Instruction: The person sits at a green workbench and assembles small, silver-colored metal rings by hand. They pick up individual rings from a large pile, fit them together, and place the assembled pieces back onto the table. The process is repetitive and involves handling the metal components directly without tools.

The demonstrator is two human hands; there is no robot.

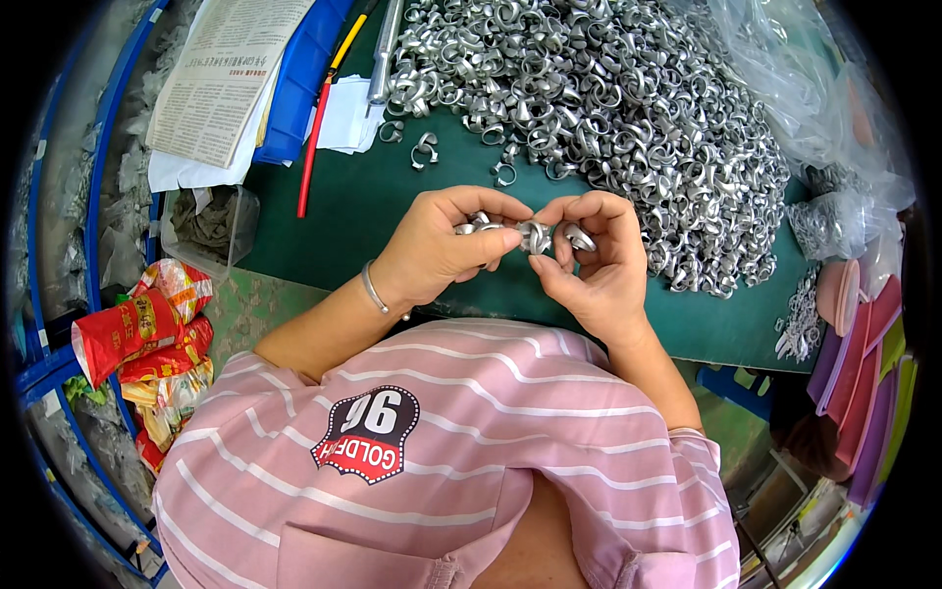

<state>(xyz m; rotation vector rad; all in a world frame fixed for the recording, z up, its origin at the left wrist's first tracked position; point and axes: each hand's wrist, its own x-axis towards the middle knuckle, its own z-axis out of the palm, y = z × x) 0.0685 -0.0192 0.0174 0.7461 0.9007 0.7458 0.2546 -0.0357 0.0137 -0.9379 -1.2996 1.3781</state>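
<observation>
Both my hands meet above the near edge of the green table, close to the middle of the view. My left hand (442,240) is closed around several silver metal rings (478,223), its thumb and forefinger pinching. Between the fingertips of both hands sits a silver ring (535,238), touched from either side. My right hand (603,255) is closed too, with another ring (579,238) held against its curled fingers. Beyond the hands spreads a large heap of similar silver rings (608,108). A few loose rings (424,150) lie apart from it.
A red-and-yellow handled tool (316,142) and a metal rod (383,59) lie at the far left, beside a blue tray (304,79) and newspaper (231,74). Clear plastic bags (785,79) crowd the far right. Red packets (147,324) hang left, below a plastic tub (240,231).
</observation>
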